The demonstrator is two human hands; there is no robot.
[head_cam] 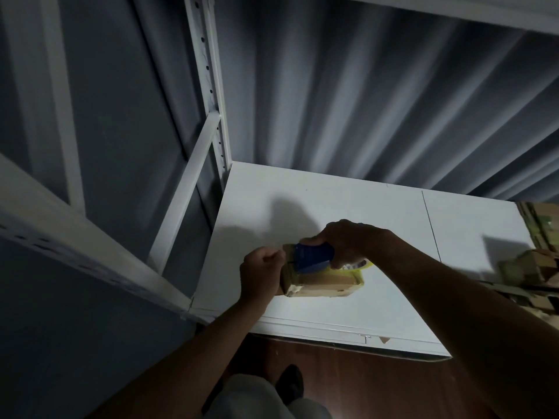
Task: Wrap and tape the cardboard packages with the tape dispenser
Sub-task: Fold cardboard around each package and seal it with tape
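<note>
A small cardboard package [328, 285] with yellowish tape along its edges lies on the white shelf top [348, 207]. My right hand [348, 240] grips a blue tape dispenser [313, 257] that sits on top of the package, its tape roll [355, 265] showing below my wrist. My left hand [261, 272] is curled into a fist at the package's left end, touching it; whether it pinches tape or cardboard is hidden.
More cardboard packages [532, 267] are stacked at the right edge of the shelf. A white metal rack upright [211, 86] and a slanted rack beam [90, 255] stand to the left. A grey corrugated wall [378, 101] is behind. Dark wood floor [378, 385] lies below.
</note>
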